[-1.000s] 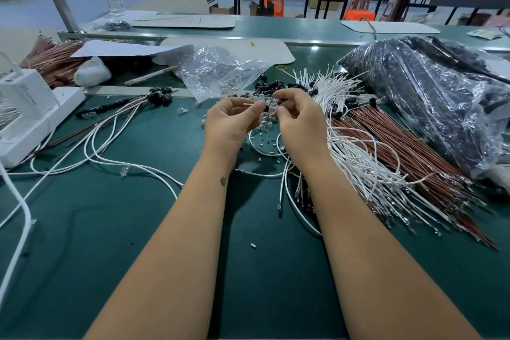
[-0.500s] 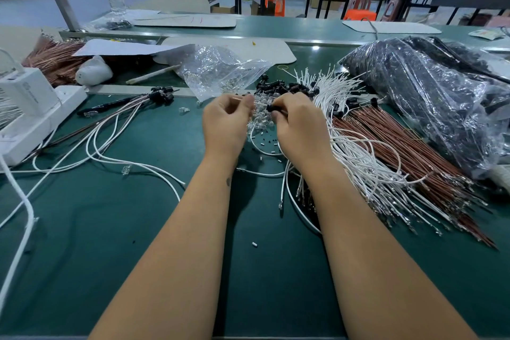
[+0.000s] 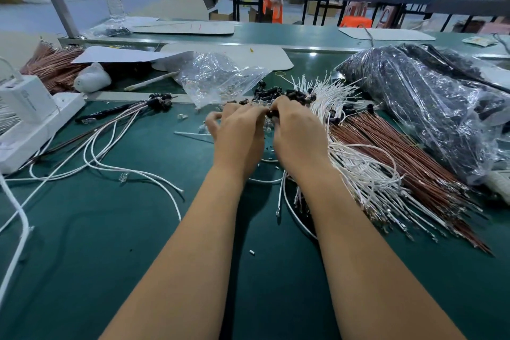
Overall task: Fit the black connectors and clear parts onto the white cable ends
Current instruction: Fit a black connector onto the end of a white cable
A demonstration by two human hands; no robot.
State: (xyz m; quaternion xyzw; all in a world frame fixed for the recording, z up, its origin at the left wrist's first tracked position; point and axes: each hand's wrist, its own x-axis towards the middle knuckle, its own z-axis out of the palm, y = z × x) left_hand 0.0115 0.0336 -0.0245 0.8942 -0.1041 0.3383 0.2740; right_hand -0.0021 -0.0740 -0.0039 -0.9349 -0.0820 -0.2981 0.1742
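Fingers (image 3: 271, 107) of both hands pinched together on black connector (image 3: 273, 114); white cable end hidden beneath; loose connectors (image 3: 276, 92) just beyond fingertips; push straight, seat fully; keep cable from buckling.

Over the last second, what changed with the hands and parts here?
Both hands moved slightly away, onto the pile of black connectors. The right hand now pinches a small black connector at its fingertips; the left hand meets it there with fingers spread, its own hold hidden. The white cables, brown wires and clear bag stayed put.
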